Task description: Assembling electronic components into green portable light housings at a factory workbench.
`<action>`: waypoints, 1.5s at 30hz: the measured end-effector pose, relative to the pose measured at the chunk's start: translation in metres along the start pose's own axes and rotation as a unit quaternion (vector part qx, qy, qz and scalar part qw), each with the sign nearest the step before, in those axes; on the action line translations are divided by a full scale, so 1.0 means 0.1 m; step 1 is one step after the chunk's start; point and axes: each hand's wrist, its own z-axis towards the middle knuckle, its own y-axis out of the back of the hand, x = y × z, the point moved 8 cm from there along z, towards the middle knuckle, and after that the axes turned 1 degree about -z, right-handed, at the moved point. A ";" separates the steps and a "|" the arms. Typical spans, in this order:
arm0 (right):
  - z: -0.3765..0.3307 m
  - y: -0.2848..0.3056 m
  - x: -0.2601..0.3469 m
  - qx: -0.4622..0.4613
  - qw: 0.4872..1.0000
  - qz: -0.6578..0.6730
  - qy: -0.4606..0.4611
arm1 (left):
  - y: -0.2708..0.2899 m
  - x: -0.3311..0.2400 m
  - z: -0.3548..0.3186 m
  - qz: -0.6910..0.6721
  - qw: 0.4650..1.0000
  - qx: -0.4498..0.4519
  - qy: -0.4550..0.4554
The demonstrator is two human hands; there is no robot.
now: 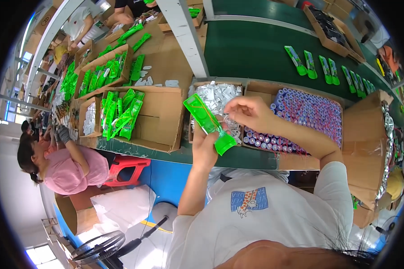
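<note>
My left hand [204,150] grips a long bright green plastic casing [202,114], tilted with its top toward the far left. A thin orange-red wire seems to run along its open face. Just right of the casing, my right hand [251,112] is closed, thumb and fingertips pinched together; whatever they hold is too small to make out. It hovers over a pile of small white and silvery parts [217,95] in a box between two others. My right forearm crosses above a box of blue-wrapped cylindrical cells [305,110] with thin red wires.
Left of my hands is a cardboard box [159,121] with several green casings [123,112]. More casings [309,65] lie on the green conveyor beyond. A white metal post [184,38] rises behind the parts. A co-worker in pink [76,170] sits at left, near a fan [98,249].
</note>
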 end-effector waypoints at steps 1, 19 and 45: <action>0.00 -0.03 0.24 -0.015 0.990 -0.128 0.053 | 0.00 0.04 -0.04 0.011 0.999 0.027 -0.013; -0.26 -0.14 -0.36 -0.111 0.989 0.063 -0.081 | -0.04 -0.02 -0.14 -0.024 0.995 -0.035 -0.090; -0.48 -0.35 0.30 -0.014 0.933 -0.300 0.197 | 0.08 0.34 -0.10 0.093 0.995 0.020 -0.022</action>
